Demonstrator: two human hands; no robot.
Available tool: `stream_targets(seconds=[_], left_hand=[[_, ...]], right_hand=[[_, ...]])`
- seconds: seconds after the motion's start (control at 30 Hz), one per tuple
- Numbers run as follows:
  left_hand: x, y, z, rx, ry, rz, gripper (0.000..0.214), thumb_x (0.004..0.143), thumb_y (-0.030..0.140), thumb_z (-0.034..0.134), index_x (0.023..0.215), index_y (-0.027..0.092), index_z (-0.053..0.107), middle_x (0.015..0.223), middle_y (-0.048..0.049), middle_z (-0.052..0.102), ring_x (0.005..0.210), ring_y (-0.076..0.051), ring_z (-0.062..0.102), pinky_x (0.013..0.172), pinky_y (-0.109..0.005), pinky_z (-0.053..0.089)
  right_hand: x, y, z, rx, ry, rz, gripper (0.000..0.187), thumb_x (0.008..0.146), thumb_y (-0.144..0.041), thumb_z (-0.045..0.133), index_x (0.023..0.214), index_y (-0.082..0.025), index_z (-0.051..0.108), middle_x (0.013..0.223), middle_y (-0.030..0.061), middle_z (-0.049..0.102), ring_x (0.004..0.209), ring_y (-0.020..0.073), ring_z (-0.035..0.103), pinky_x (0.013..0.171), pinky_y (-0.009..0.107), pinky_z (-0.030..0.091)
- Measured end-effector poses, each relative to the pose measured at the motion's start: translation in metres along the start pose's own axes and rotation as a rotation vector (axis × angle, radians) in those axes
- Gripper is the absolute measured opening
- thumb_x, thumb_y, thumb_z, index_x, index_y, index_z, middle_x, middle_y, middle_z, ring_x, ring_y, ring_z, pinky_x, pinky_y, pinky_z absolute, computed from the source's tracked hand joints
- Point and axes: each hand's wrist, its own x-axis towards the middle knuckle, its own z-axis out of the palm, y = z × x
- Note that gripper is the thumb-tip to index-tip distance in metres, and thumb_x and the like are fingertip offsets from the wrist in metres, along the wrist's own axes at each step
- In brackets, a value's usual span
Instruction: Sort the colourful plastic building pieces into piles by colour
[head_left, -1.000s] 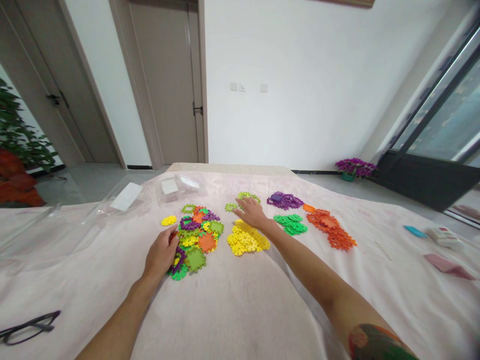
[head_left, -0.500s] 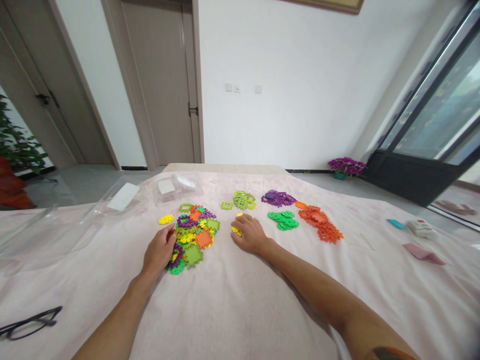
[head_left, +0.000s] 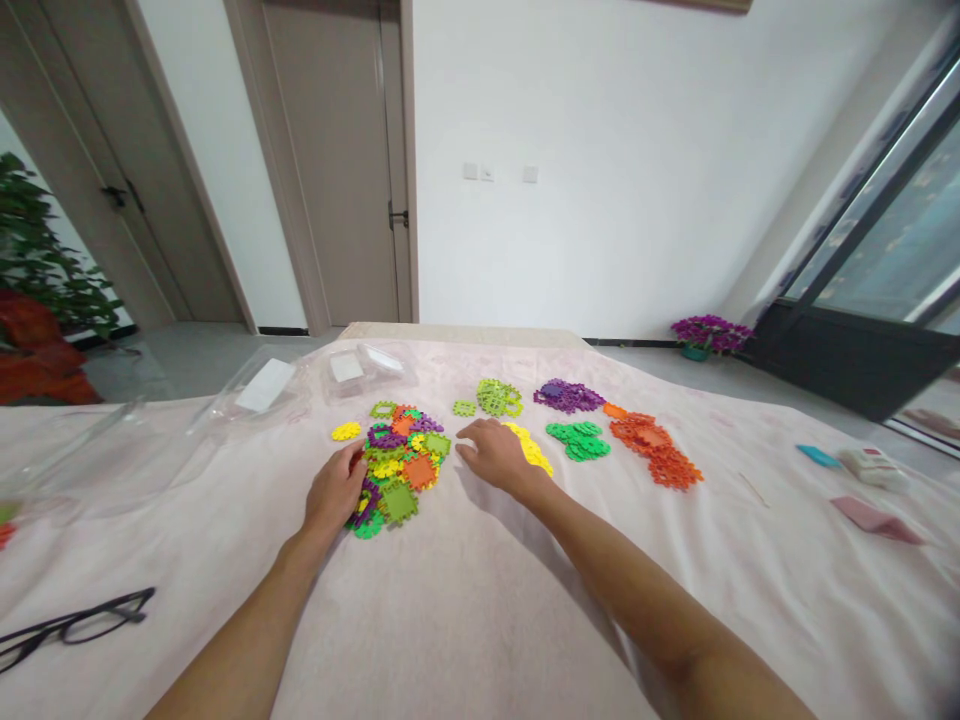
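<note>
My left hand (head_left: 334, 490) rests against the left edge of a mixed pile of plastic interlocking pieces (head_left: 399, 500) in green, orange, purple and yellow. Its fingers are loosely curved, partly hidden at the pile, and I see nothing held. Over the cloth, between this pile and a heap of yellow pieces (head_left: 531, 450), hovers my right hand (head_left: 493, 457). Its fingers are apart, with no piece visible in them. A single yellow piece (head_left: 346, 431) lies left of the mixed pile.
Sorted heaps of lime pieces (head_left: 498, 398), purple pieces (head_left: 568, 396), green pieces (head_left: 579, 441) and orange pieces (head_left: 654, 448) lie farther right. Clear plastic packaging (head_left: 217, 425) sits at the left, glasses (head_left: 90, 628) nearer me. A pink cloth (head_left: 876, 519) lies far right.
My right hand has come off the yellow heap and moved left toward the mixed pile, uncovering the yellow pieces. My left hand stays at the pile. The whole view has shifted slightly.
</note>
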Motion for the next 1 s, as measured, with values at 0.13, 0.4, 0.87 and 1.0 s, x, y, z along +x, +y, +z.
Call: stream_targets(seconds=[0.13,0.4,0.87,1.0], left_hand=[[-0.001,0.0,0.0,-0.005,-0.002,0.009,0.044,0.096,0.033,0.042,0.134,0.019,0.06,0.137,-0.0087,0.064,0.126,-0.023,0.059,0.109,-0.036,0.042],[0.001,-0.003,0.003,0.018,0.002,0.042,0.045,0.095,0.033,0.042,0.133,0.017,0.061,0.136,-0.0093,0.065,0.126,-0.023,0.059,0.11,-0.037,0.042],[0.003,-0.011,0.006,0.02,-0.022,0.06,0.049,0.096,0.038,0.039,0.133,0.015,0.061,0.135,-0.0109,0.064,0.125,-0.025,0.058,0.11,-0.038,0.041],[0.004,-0.011,0.006,0.031,-0.031,0.062,0.05,0.096,0.038,0.038,0.133,0.015,0.061,0.136,-0.0109,0.063,0.126,-0.025,0.058,0.11,-0.038,0.041]], right_hand=[[0.002,-0.034,0.025,0.119,0.032,-0.112,0.029,0.094,-0.034,0.06,0.119,-0.022,0.07,0.116,0.0078,0.068,0.107,0.0218,0.059,0.092,0.032,0.042],[-0.01,-0.035,0.047,0.214,0.138,-0.077,0.021,0.084,-0.031,0.073,0.102,-0.022,0.069,0.107,0.0048,0.067,0.102,0.0219,0.056,0.088,0.032,0.041],[0.014,0.012,0.009,0.904,0.304,0.207,0.015,0.079,-0.031,0.063,0.087,-0.019,0.066,0.076,-0.0009,0.065,0.066,0.0132,0.057,0.062,0.025,0.045],[0.013,0.029,-0.004,1.082,0.167,0.32,0.02,0.076,-0.036,0.063,0.085,-0.019,0.059,0.067,-0.0031,0.06,0.056,0.012,0.057,0.048,0.021,0.041]])
